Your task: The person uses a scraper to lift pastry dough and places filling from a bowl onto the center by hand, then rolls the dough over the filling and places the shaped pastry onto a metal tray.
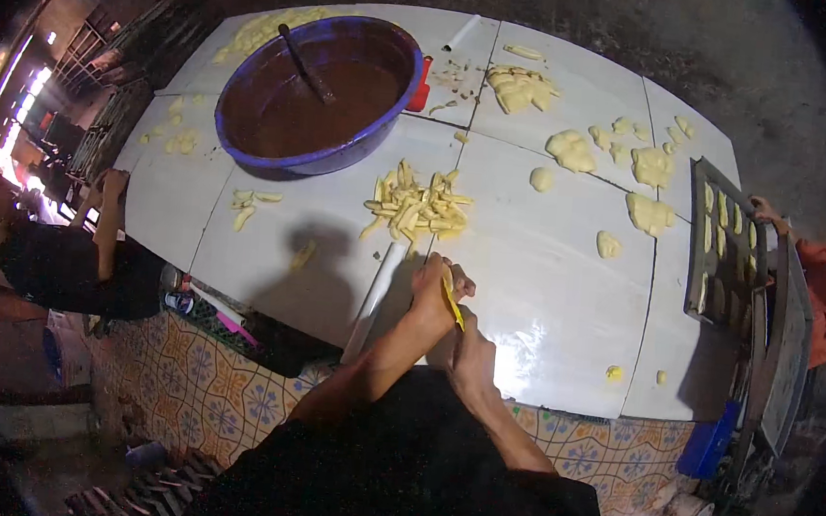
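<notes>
Close to the table's near edge, my left hand is closed around a narrow yellow strip-like thing, whose exact kind I cannot make out. My right hand grips its lower end, just below and to the right. Ahead of my hands lies a heap of pale yellow cut strips, which look like banana pieces. A white tube rests on the table left of my left wrist. Most of my fingertips are hidden.
On the white tiled table, a blue basin holds brown stuff and a long-handled tool. Pale dough pieces lie to the right. One person is at the left; another stands by a dark tray.
</notes>
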{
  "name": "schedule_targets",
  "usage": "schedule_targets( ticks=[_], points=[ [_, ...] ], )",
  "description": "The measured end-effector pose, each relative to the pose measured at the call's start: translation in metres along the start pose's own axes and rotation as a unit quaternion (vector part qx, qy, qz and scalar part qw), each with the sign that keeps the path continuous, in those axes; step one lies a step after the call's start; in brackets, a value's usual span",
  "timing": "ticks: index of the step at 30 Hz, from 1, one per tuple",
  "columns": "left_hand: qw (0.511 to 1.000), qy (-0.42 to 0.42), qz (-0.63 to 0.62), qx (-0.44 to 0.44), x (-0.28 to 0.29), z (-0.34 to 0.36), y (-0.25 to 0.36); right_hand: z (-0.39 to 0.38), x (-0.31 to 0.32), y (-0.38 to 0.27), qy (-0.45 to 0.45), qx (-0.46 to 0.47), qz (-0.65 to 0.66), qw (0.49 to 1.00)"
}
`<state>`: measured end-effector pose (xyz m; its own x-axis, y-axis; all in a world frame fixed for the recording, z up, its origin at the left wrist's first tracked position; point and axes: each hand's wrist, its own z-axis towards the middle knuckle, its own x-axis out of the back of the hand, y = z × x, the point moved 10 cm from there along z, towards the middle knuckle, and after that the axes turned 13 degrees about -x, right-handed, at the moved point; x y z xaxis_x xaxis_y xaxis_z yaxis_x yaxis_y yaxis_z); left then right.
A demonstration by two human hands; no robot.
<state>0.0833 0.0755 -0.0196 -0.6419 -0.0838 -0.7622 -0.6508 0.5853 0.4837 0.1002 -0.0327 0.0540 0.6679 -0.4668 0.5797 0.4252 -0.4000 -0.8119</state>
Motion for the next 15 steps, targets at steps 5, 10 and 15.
schedule_targets(
  ticks=[5,10,15],
  points=[
    [1.000,-0.004,0.014,-0.023,0.006,-0.005,0.002,-0.001,-0.008,-0.001,-0.007,0.009,-0.029,1.000],
    [0.999,0.004,0.043,-0.009,-0.007,-0.023,0.005,-0.001,-0.010,0.002,-0.017,0.017,-0.019,1.000],
    [0.999,-0.011,0.008,0.032,-0.013,-0.037,0.000,0.003,-0.012,0.009,-0.036,-0.029,-0.021,0.999]
  ],
)
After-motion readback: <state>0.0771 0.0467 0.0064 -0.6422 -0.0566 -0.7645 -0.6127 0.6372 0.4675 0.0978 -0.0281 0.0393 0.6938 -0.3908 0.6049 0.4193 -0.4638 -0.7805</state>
